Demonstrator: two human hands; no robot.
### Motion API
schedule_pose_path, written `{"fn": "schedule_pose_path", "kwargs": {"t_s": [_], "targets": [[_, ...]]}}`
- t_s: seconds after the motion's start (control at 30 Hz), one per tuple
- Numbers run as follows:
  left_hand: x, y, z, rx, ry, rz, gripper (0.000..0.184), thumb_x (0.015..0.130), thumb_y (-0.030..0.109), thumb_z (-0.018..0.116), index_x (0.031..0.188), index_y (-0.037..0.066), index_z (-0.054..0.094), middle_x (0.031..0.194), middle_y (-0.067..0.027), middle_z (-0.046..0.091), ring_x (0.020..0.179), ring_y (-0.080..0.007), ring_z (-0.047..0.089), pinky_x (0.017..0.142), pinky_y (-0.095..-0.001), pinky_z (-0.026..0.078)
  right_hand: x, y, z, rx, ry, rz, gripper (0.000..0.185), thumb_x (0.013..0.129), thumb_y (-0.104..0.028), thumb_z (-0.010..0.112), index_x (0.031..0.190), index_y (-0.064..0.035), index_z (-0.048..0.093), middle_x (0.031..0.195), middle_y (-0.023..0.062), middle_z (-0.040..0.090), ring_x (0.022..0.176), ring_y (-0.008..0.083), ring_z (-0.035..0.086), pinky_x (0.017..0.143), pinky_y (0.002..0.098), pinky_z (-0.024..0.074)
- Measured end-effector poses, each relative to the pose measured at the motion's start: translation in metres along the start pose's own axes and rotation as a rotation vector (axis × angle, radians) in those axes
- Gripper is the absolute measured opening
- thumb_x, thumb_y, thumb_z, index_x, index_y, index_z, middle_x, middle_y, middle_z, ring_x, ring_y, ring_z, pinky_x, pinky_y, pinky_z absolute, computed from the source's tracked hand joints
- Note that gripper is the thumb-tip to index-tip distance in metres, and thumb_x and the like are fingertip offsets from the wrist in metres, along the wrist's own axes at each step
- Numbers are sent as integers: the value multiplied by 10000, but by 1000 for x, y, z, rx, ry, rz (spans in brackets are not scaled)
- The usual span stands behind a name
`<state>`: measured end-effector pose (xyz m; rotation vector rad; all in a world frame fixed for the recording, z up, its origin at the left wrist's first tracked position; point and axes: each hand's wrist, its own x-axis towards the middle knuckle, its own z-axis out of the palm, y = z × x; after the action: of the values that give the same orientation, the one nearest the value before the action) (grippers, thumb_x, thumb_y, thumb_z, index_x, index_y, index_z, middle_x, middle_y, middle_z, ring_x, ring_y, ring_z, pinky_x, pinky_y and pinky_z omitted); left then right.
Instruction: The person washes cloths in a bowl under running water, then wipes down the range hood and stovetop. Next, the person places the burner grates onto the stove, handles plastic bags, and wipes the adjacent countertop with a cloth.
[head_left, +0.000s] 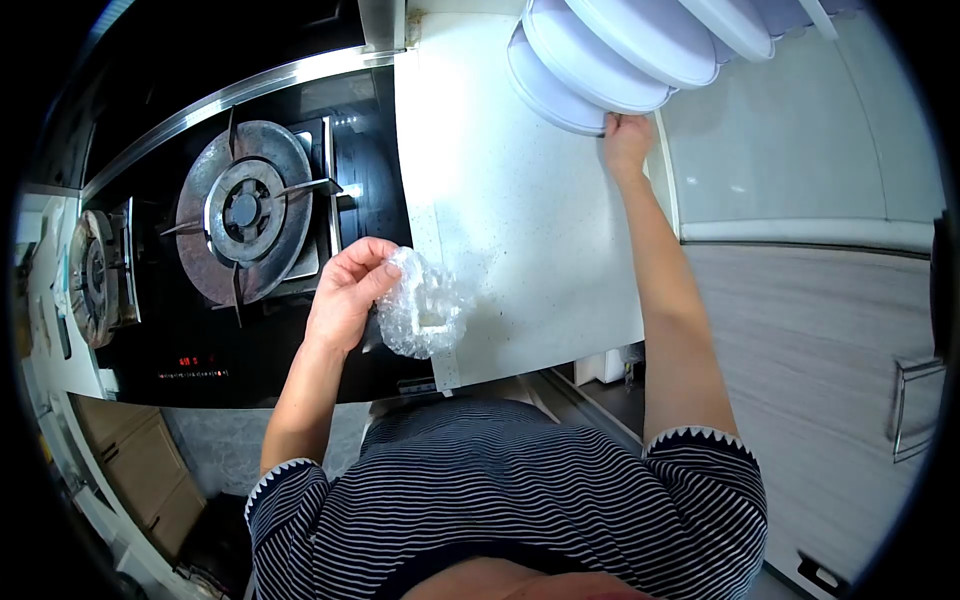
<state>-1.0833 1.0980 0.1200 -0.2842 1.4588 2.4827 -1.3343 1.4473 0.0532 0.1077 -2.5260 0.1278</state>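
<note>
My left hand (355,290) pinches the edge of a crumpled clear plastic cover (424,308), which hangs over the border between the black stove and the white counter (520,260). My right hand (628,142) reaches to the back of the counter. Its fingers are at the lower rim of a pale lilac tiered cover (590,60) made of several rounded layers. The fingertips are partly hidden at the rim, and whether they grip it is hard to make out.
Left of the counter is a black gas stove (370,200) with a large burner (245,210) and a second burner (95,275) farther left. Grey cabinet doors (800,330) stand on the right. An open drawer (615,395) shows below the counter edge.
</note>
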Motion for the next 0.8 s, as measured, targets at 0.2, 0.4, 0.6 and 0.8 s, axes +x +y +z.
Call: {"fn": "schedule_pose_path", "kwargs": {"t_s": [0.2, 0.4, 0.6, 0.8], "targets": [[4, -11, 1, -18, 0, -17, 98, 795, 24, 604, 893, 32, 595, 796, -8, 617, 696, -69, 551, 660, -208, 443, -26, -37, -2, 264, -164, -178, 251, 810, -111, 522, 1044, -45, 583, 1109, 150, 557, 1022, 321, 502, 842, 423, 419], [59, 28, 49, 28, 191, 247, 124, 825, 70, 565, 941, 27, 578, 803, -10, 594, 694, -78, 540, 649, -213, 433, -48, 14, -52, 634, -206, 543, 241, 846, -96, 472, 1015, 18, 600, 915, 174, 632, 804, 234, 611, 742, 322, 470], [182, 39, 126, 425, 106, 1019, 215, 851, 149, 593, 1014, 10, 572, 868, -54, 606, 751, -118, 566, 679, -206, 457, -23, 35, -12, 786, -37, 725, 362, 804, -195, 539, 1073, 45, 571, 917, 170, 632, 802, 227, 609, 712, 323, 471], [230, 4, 157, 1143, 70, 1243, 184, 802, 138, 597, 978, 87, 606, 1068, -82, 598, 929, -256, 582, 755, -312, 494, -12, 2, 17, 721, -6, 677, 326, 767, -117, 527, 1056, 27, 578, 981, 205, 615, 899, 328, 591, 816, 361, 451]]}}
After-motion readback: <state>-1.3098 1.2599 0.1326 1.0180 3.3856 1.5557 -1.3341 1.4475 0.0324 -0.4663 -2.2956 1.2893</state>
